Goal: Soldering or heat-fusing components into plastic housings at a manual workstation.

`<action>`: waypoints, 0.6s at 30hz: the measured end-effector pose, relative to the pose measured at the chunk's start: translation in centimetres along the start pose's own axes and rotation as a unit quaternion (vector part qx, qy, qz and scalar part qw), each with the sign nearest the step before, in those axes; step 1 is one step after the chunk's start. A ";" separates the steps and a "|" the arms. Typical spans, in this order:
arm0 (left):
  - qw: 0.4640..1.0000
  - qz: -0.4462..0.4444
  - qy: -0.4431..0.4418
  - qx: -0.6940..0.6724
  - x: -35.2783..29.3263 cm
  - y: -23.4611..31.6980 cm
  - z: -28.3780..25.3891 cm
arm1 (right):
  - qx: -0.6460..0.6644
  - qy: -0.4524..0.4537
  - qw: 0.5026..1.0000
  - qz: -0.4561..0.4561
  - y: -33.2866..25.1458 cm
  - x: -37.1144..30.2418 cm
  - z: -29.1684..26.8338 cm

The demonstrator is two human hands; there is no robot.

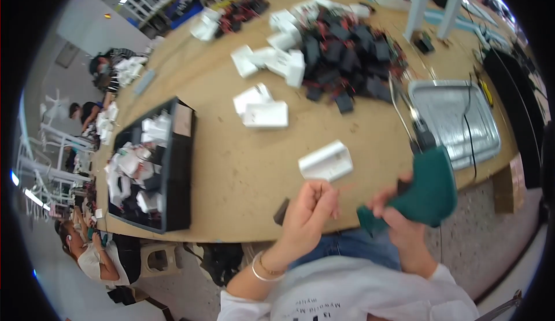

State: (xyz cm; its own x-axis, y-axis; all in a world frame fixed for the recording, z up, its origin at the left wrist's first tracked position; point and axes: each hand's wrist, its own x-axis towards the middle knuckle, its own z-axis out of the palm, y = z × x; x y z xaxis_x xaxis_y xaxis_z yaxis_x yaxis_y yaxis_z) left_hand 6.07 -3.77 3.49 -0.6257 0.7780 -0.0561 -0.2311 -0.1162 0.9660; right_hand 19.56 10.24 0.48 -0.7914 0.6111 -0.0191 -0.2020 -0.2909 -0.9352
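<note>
Left hand: the left hand point(309, 214) was curled up tight over the table edge, with the fingers point(324, 196) pinched together on a thin wire point(346, 188). The wire was so small and blurry that it was hard to make out.
Dark part: a small dark part point(281, 211) poked out just beside the left hand, at the edge of the table. I could not tell if the hand was holding it.
Right hand: the right hand point(399, 220) was closed around a green tool point(425, 191). The tool's big end pointed up and to the right.
White box: a white box point(326, 161) lay on the table point(243, 170), near the hands and just above them.
More white boxes: two more point(260, 108) lay farther up the table, and others point(272, 61) sat beside the black pile.
Black pile: a big heap of black parts with red wires point(347, 55) was at the far middle of the table.
Tray: a metal tray point(457, 118) sat to the right, with a black cord across it.
Black bin: a black bin point(179, 170) at the left held white and black parts.
People: other people point(95, 251) sat at tables far off on the left.
</note>
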 end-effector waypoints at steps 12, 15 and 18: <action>0.993 -0.071 -0.087 0.028 0.1 0.2 0.4 | -0.017 -0.006 1.000 -0.022 -1.3 1.9 2.9; 0.994 -0.069 -0.082 0.014 -0.2 -0.2 0.5 | -0.009 -0.005 1.000 -0.025 -1.3 1.7 3.2; 0.996 -0.056 -0.060 0.035 -0.2 0.1 0.7 | -0.020 -0.005 0.999 -0.045 -1.1 1.6 3.2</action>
State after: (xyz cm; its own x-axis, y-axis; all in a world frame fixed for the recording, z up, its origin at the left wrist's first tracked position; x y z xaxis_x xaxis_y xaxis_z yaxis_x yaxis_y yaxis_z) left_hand 6.71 -3.50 3.77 -0.5042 0.8525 -0.1376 -0.2389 0.0155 0.9709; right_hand 16.67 9.23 2.57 -0.7769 0.6259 0.0683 -0.2490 -0.2058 -0.9464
